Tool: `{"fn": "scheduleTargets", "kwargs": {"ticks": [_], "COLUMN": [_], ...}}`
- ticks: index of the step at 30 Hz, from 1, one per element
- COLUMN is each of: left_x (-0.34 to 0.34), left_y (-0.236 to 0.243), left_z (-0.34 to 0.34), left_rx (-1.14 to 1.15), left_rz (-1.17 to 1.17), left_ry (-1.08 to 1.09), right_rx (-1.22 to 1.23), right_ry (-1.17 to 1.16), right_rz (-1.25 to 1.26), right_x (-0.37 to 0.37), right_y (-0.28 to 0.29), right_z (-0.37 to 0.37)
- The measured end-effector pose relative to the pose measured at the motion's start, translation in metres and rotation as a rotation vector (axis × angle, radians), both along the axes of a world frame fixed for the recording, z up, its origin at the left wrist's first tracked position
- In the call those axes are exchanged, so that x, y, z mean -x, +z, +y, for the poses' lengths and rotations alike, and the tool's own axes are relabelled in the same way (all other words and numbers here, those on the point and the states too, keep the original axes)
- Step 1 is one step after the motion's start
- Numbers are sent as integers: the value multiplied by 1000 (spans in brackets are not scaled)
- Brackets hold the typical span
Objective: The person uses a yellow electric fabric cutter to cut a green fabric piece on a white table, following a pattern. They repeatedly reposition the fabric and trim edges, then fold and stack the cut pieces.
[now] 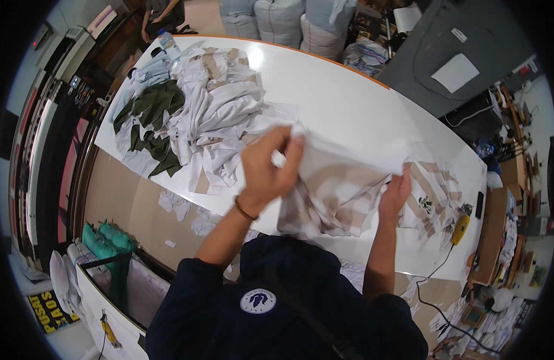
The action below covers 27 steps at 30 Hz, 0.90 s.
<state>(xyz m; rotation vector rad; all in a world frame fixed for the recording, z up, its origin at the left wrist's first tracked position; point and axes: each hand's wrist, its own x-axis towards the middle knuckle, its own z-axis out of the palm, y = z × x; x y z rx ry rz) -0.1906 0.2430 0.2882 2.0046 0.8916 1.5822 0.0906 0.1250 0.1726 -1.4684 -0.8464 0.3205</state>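
Observation:
Stretched between my two hands is a white and beige piece of fabric (pixel 340 180), blurred by motion, its lower part hanging in folds over the near edge of the table. At its upper left corner my left hand (pixel 271 165) pinches the cloth. My right hand (pixel 397 192) grips the upper right edge. To the left lies a heap of white and beige cloth pieces (pixel 220 108), with dark green cloth (pixel 157 108) among them. Right of my right hand rests a flat layer of striped white and beige pieces (pixel 430 195), one bearing a dark print.
The white table (pixel 325 90) has an orange far edge. A yellow corded tool (pixel 460 230) and a black phone-like object (pixel 480 205) lie at its right end. Stuffed sacks (pixel 277 23) stand beyond. At lower left is a white bin (pixel 103 300); scraps (pixel 175 204) litter the floor.

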Motion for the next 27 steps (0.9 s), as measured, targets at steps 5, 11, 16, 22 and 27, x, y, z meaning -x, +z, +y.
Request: {"fn": "scheduleTargets", "kwargs": {"ticks": [5, 11, 16, 22, 27], "left_x": [-6, -1, 4, 14, 64], "left_y": [62, 81, 35, -118, -165], "left_z": [24, 13, -45, -44, 29], "left_rx": [-152, -108, 379, 481, 593], "left_rz": [-125, -146, 201, 729, 599], "left_ry": [-34, -398, -1006, -942, -693], "right_rx": [-627, -995, -847, -868, -509], "right_ry": [238, 832, 600, 889, 723], "right_rz": [443, 578, 352, 382, 678], "right_x": [-16, -10, -55, -53, -8], "right_y": [77, 139, 108, 120, 50], "right_z": [14, -16, -57, -54, -43]}}
